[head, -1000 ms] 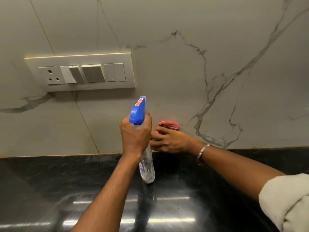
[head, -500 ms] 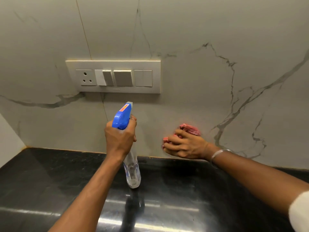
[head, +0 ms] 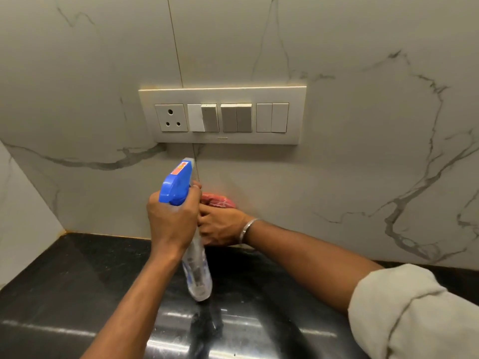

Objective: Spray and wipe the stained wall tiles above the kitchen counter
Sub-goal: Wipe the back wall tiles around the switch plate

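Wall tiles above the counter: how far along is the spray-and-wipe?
Done: nothing provable; no wet streaks show on the wall tiles. In hand: the right hand holds a red cloth against the tile just above the counter, while the left hand grips the spray bottle, nozzle toward the wall. Left: probably the yellowish marks around the switch plate.

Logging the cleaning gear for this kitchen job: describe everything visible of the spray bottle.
The spray bottle has a blue plastic trigger head with a small red label on top, and a clear body with a blurred printed label. The left hand grips its neck, holding it tilted off the black counter, nozzle aimed at the wall tiles just below the switch plate.
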